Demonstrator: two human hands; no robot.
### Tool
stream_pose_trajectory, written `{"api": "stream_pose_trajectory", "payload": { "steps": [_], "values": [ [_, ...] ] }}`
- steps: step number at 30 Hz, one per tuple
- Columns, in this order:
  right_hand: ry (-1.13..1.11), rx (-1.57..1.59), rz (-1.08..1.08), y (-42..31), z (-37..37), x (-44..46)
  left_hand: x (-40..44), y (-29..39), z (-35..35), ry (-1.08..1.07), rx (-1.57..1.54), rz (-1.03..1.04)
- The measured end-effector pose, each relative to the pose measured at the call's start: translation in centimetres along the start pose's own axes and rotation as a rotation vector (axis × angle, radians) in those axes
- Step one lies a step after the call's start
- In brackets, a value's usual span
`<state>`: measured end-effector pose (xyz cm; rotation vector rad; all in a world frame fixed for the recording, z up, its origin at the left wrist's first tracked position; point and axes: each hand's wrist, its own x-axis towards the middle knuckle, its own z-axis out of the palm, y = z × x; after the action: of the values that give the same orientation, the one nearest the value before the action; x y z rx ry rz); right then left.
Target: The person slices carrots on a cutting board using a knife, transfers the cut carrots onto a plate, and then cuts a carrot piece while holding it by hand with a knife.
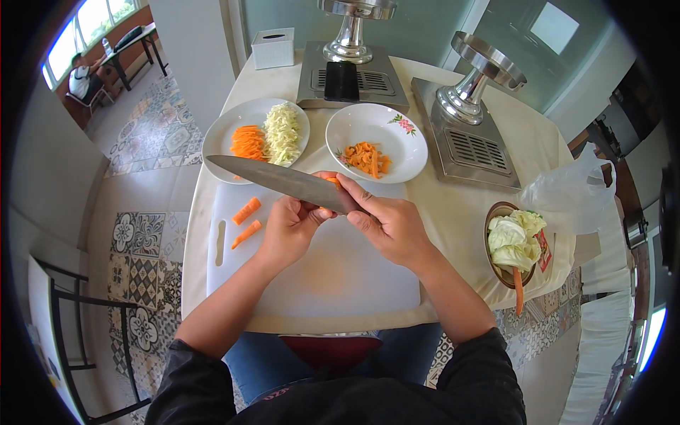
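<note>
My right hand grips a large kitchen knife, its broad blade slanting up to the left with the tip over the edge of a plate. My left hand is closed on a carrot piece, mostly hidden behind the blade and fingers. Both hands are raised over a white cutting board. Two more carrot pieces, an upper one and a lower one, lie on the board left of my hands.
Behind the board, a plate bears shredded carrot and cabbage; a flowered plate holds carrot peelings. At right are a bowl with cabbage leaves and a plastic bag. Metal stands occupy the back.
</note>
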<state>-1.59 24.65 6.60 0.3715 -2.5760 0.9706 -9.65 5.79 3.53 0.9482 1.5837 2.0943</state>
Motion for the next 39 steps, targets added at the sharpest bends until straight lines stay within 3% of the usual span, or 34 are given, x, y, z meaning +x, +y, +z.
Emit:
{"api": "stream_pose_trajectory", "payload": {
  "steps": [16, 28, 32, 36, 39],
  "values": [
    [0.013, 0.181, 0.066, -0.1, 0.4, 0.0, -0.3, 0.4, 0.8, 0.055, 0.168, -0.002],
    [0.085, 0.197, 0.048, 0.2, 1.0, 0.0, -0.4, -0.1, 0.8, 0.038, 0.034, 0.004],
    [0.161, 0.192, 0.075, 1.2, 0.5, 0.2, 0.2, 0.2, -0.3, -0.076, -0.138, -0.176],
    [0.353, -0.101, 0.171, 3.3, -0.6, 1.0, 0.4, 0.2, -0.1, -0.046, -0.398, -0.22],
    [0.246, -0.367, 0.386, 3.9, -1.7, 0.9, 0.5, 0.2, -0.1, 0.001, -0.423, -0.244]
  ]
}}
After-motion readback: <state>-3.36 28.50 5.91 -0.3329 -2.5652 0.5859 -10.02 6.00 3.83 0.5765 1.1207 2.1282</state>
